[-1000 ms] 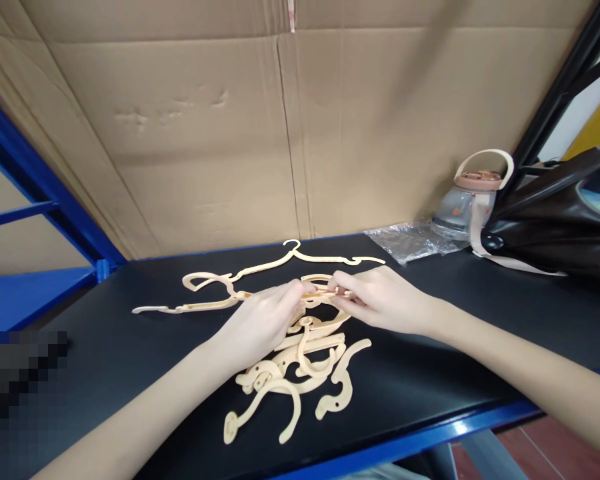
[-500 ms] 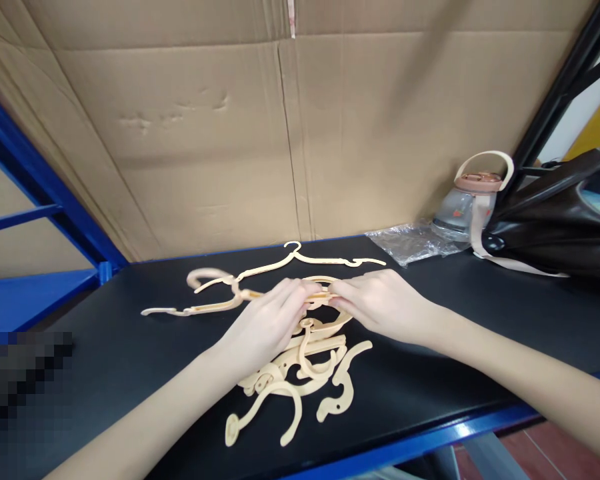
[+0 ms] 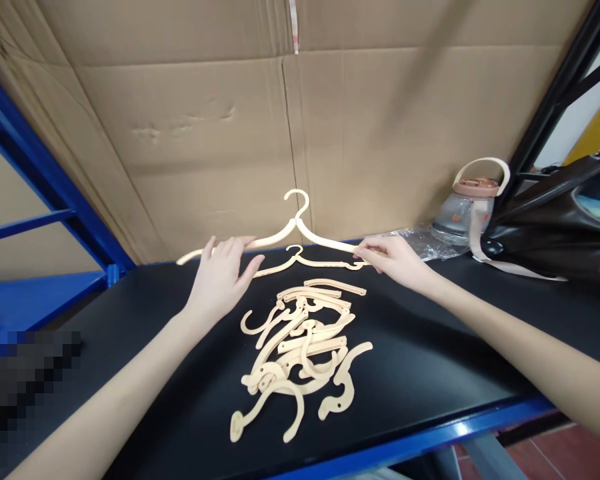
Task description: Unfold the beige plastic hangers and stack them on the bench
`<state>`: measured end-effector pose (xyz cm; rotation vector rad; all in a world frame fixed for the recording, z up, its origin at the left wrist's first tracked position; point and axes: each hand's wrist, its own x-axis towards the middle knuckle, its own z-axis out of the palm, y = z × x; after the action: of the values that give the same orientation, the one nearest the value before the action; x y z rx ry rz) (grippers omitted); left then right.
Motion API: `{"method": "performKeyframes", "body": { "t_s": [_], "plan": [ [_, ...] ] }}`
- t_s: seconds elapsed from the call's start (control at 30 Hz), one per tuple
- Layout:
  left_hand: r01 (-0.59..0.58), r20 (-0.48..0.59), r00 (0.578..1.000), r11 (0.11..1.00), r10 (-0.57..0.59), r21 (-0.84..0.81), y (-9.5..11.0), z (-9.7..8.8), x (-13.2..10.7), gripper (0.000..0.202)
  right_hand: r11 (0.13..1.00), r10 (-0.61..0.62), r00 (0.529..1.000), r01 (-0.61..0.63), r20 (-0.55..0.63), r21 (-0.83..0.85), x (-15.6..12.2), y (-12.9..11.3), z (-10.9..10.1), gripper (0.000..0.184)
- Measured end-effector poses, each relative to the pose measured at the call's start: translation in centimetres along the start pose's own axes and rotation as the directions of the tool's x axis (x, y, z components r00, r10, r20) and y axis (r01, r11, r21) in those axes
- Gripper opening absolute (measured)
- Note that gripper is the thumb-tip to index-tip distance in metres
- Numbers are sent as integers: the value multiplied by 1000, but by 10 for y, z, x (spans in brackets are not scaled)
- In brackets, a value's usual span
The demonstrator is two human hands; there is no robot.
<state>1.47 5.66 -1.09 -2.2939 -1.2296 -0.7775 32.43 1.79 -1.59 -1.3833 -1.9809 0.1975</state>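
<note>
A cream plastic clothes hanger (image 3: 275,238) is held up over the back of the table, its hook pointing upward. My left hand (image 3: 219,277) has its fingers on the hanger's left arm, the thumb standing off below it. With thumb and fingers, my right hand (image 3: 395,261) pinches the other arm, partly covering its end. Behind and below lies a second cream hanger (image 3: 320,262), flat on the table, its ends partly hidden by my hands. Nearer to me is a pile of loose cream hanger parts (image 3: 300,333): hooks, straight bars and curved arm ends.
The black tabletop (image 3: 430,353) has a blue front edge. Cardboard (image 3: 205,153) stands along the back. To the right are a clear plastic bag (image 3: 420,243), a water bottle (image 3: 465,210) with a strap, and a black bag (image 3: 545,220). A blue frame (image 3: 55,173) rises at left.
My hands have moved apart and up, away from the pile. The hanger between them has turned from lying sideways, hook at left, to hook up, and both arms now spread out.
</note>
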Motion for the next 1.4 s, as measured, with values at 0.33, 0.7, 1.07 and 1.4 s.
{"method": "performKeyframes", "body": {
  "t_s": [0.33, 0.7, 1.07, 1.4],
  "plan": [
    [153, 194, 970, 988, -149, -4, -19, -6, 5, 35, 927, 134, 985, -163, 109, 338, 16, 39, 1, 36],
    [309, 321, 913, 939, -250, -149, -32, 23, -4, 34, 998, 12, 999, -14, 35, 66, 19, 67, 19, 36],
    [305, 334, 904, 949, -265, -74, -32, 35, -9, 32, 980, -26, 999, 33, 38, -197, 20, 71, 35, 29],
    [316, 385, 877, 949, -288, -10, -29, 35, -8, 26, 963, -39, 997, 56, 69, -264, 21, 73, 36, 31]
  ]
}}
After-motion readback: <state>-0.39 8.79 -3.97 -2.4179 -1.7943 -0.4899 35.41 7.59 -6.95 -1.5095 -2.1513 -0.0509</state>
